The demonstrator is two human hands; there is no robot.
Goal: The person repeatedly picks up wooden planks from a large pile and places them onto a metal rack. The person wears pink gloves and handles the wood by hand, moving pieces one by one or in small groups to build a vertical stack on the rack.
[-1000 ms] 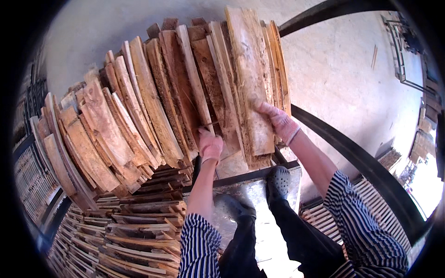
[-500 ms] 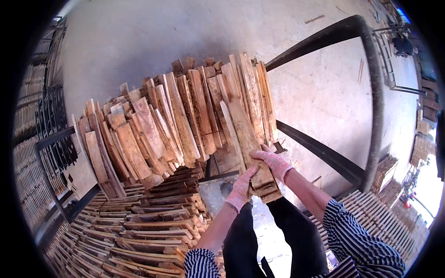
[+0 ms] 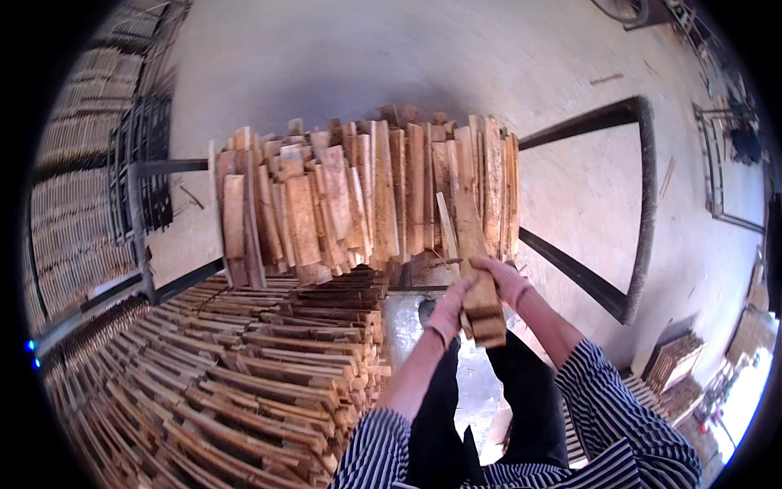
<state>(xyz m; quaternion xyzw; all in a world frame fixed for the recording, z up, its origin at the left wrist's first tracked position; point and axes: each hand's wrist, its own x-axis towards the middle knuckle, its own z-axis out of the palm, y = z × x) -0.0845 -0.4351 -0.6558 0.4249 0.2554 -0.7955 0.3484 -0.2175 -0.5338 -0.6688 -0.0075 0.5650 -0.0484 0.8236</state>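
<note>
Both my hands wear pale pink gloves and grip a small bundle of wooden boards [image 3: 482,300] in front of my legs. My left hand [image 3: 450,310] is closed around its left side. Along the right side lies my right hand [image 3: 502,279], its fingers bent over the top. The near ends of the boards point toward me. Their far ends overlap the near right edge of a big heap of rough wooden boards [image 3: 332,200]. A thin strip of wood [image 3: 447,224] slants along the bundle's left side.
The heap lies between the two ends of a black metal frame [image 3: 648,187]. At the lower left, a large layered stack of wooden strips [image 3: 261,383] reaches close to my left arm. Racks of stacked strips [image 3: 81,204] stand far left. More wood piles [image 3: 678,363] sit at the right.
The view has turned, so the heap and frame look straighter and sit further right. My hands still hold the bundle, which appears slightly further right and more upright in the picture.
</note>
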